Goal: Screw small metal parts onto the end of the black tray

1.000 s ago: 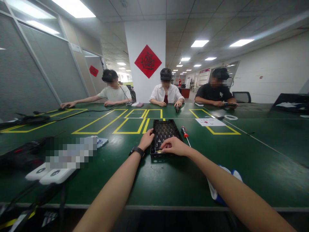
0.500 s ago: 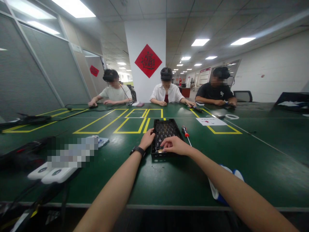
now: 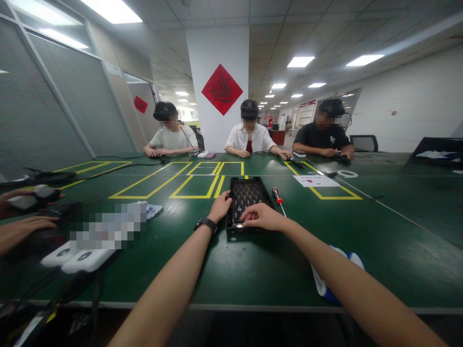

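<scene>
A black rectangular tray (image 3: 249,195) with rows of small dark pieces lies on the green table (image 3: 246,279). My left hand (image 3: 220,207) is closed on the tray's left wall. Over the tray's near end is my right hand (image 3: 261,217), its fingers curled inward by a small shiny, brass-coloured part (image 3: 239,225); whatever its fingertips hold is too small to make out. Just right of the tray rests a screwdriver (image 3: 278,196) with a red and black handle.
A white and blue object (image 3: 320,282) lies beneath my right forearm. White devices (image 3: 85,258) and cables are at left, near another person's hands (image 3: 27,229). Paper (image 3: 316,181) and a white ring (image 3: 347,174) lie at right. Three people sit opposite.
Another person's hands with a white and black object have come into view at the left edge. The person at the far left has drawn a hand inward. My hands have hardly moved.
</scene>
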Demonstrator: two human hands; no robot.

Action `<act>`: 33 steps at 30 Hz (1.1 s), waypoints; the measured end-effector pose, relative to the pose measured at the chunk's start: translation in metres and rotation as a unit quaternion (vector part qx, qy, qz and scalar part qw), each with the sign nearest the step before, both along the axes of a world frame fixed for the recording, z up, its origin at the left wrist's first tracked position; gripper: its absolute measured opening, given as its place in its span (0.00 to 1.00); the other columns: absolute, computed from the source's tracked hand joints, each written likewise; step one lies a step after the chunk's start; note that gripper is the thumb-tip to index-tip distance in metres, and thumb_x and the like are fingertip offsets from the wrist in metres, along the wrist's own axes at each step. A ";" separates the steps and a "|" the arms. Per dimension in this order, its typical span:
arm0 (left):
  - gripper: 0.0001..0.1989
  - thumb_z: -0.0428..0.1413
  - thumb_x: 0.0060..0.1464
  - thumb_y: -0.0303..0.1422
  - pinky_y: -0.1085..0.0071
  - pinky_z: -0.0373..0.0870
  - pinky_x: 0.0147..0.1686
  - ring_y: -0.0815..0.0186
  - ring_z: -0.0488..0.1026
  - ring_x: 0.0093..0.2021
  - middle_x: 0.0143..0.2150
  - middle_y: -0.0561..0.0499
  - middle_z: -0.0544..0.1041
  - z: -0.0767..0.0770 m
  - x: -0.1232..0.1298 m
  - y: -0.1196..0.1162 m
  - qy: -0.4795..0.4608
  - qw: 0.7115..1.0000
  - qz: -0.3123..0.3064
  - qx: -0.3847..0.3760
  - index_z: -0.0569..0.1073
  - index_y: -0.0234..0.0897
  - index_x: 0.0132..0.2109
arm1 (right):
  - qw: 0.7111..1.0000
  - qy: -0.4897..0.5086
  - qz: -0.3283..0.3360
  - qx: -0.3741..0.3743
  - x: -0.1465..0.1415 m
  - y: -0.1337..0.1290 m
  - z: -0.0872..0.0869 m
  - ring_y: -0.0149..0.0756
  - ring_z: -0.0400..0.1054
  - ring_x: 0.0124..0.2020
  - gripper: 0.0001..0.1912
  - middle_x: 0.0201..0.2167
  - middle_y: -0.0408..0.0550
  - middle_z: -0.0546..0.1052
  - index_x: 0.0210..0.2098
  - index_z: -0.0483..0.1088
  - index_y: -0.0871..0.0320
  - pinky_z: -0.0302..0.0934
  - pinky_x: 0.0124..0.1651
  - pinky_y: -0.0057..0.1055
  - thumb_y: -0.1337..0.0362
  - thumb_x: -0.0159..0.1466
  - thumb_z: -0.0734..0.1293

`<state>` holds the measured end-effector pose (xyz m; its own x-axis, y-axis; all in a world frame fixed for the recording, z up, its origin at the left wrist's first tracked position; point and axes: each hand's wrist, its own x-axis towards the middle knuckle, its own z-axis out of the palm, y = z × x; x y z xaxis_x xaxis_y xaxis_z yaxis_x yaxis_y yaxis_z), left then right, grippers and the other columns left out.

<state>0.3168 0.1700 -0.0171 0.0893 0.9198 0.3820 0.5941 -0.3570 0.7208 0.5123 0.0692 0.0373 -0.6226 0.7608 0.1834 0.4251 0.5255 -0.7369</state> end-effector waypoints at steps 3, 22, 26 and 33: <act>0.24 0.46 0.50 0.29 0.67 0.61 0.51 0.63 0.67 0.51 0.53 0.45 0.69 0.000 0.000 0.000 -0.001 1.000 0.003 -0.006 0.64 0.34 0.56 | 1.000 0.005 0.004 0.006 0.001 0.000 0.001 0.28 0.66 0.28 0.18 0.28 0.48 0.75 0.38 0.72 0.63 0.60 0.31 0.25 0.59 0.51 0.69; 0.23 0.46 0.50 0.29 0.67 0.62 0.51 0.62 0.67 0.50 0.52 0.44 0.69 0.002 0.001 -0.002 0.010 1.000 0.000 0.001 0.64 0.33 0.55 | 0.988 -0.082 0.027 0.128 -0.001 -0.004 0.008 0.32 0.67 0.33 0.11 0.31 0.47 0.77 0.33 0.76 0.59 0.57 0.38 0.27 0.60 0.56 0.65; 0.23 0.46 0.51 0.29 0.68 0.60 0.52 0.63 0.67 0.51 0.54 0.45 0.69 0.002 0.001 -0.002 0.006 1.000 -0.002 -0.004 0.64 0.33 0.55 | 0.988 -0.073 0.047 0.126 0.001 -0.003 0.010 0.33 0.68 0.36 0.11 0.33 0.47 0.77 0.34 0.76 0.59 0.58 0.43 0.28 0.61 0.56 0.65; 0.23 0.46 0.50 0.29 0.67 0.61 0.52 0.63 0.67 0.51 0.53 0.45 0.69 0.001 0.000 -0.002 -0.001 1.000 0.004 -0.006 0.64 0.33 0.55 | 0.998 -0.014 0.028 0.047 0.000 -0.003 0.005 0.33 0.71 0.34 0.13 0.32 0.48 0.77 0.34 0.74 0.62 0.62 0.40 0.28 0.60 0.53 0.67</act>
<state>0.3173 0.1683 -0.0157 0.0818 0.9247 0.3719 0.5960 -0.3444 0.7254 0.5122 0.0659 0.0428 -0.6691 0.7053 0.2342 0.4132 0.6149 -0.6716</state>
